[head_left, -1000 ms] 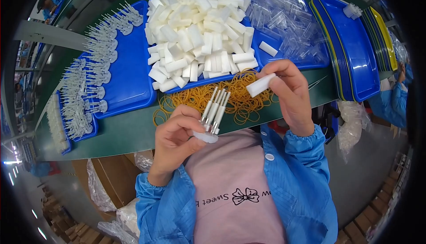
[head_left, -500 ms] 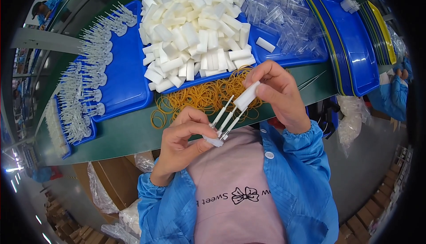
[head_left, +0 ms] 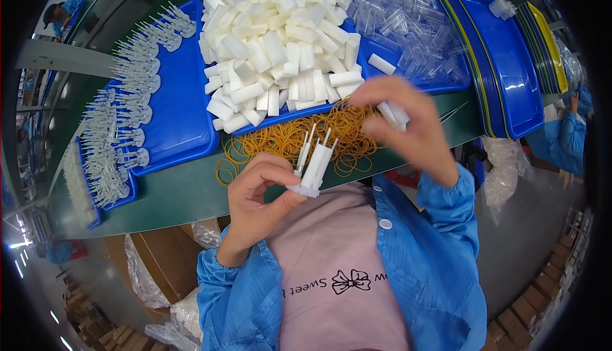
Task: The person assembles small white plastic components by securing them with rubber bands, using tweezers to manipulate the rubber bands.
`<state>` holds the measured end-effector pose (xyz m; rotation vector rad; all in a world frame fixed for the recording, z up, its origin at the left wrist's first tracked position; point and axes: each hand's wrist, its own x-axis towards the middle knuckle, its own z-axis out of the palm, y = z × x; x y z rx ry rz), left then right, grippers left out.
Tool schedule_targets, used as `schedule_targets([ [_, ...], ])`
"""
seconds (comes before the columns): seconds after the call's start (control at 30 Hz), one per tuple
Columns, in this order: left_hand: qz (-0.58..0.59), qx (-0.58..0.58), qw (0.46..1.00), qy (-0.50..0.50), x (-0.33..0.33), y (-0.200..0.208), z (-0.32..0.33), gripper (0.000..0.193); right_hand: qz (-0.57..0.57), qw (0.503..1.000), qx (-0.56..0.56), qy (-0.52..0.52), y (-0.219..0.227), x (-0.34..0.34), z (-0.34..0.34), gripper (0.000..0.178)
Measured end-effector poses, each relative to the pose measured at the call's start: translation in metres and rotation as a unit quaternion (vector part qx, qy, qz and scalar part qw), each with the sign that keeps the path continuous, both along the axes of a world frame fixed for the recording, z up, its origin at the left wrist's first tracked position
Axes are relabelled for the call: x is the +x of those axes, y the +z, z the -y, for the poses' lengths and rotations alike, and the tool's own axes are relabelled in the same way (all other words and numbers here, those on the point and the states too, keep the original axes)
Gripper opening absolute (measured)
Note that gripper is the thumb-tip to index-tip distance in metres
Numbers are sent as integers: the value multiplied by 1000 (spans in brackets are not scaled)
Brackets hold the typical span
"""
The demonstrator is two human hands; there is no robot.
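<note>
My left hand (head_left: 261,188) pinches the base of a pronged white plastic part (head_left: 309,191) between thumb and fingers. Several thin rods rise from that base, and a white foam block (head_left: 319,161) sits around one side of them, with rod tips showing above it. Smeared by motion, my right hand (head_left: 414,118) is over the right end of the rubber band pile (head_left: 299,135). Against its palm it keeps another white foam piece (head_left: 394,116), while thumb and forefinger are spread apart.
Behind the bands, a blue tray carries a heap of white foam blocks (head_left: 274,45). Clear plastic pieces (head_left: 408,26) fill the tray to its right. Rows of pronged parts (head_left: 137,64) line a blue tray (head_left: 178,128) on the left. Stacked blue trays (head_left: 503,64) stand far right.
The foam block that my right hand held at the rod tips is now down over the rods. My right hand has moved up and right, away from the part.
</note>
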<state>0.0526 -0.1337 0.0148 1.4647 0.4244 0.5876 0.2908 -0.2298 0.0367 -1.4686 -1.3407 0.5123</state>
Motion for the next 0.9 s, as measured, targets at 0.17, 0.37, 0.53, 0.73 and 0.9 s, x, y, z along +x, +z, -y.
schedule_targets([
  [0.17, 5, -6, 1000, 11, 7, 1, -1, 24, 432, 875, -111, -189, -29, 51, -26, 37],
  [0.37, 11, 93, 994, 51, 10, 1, -2, 29, 389, 899, -61, -191, -27, 47, -26, 35],
  [0.53, 25, 179, 983, 14, 13, 6, -3, 30, -195, 978, 17, -76, -10, 22, 4, 18],
  [0.73, 56, 245, 967, -34, 22, 9, 0, 28, -477, 879, -12, -13, -24, 1, -4, 22],
  [0.9, 55, 267, 961, -36, 27, 13, 0, 26, -497, 867, -36, -11, -21, -10, -7, 19],
])
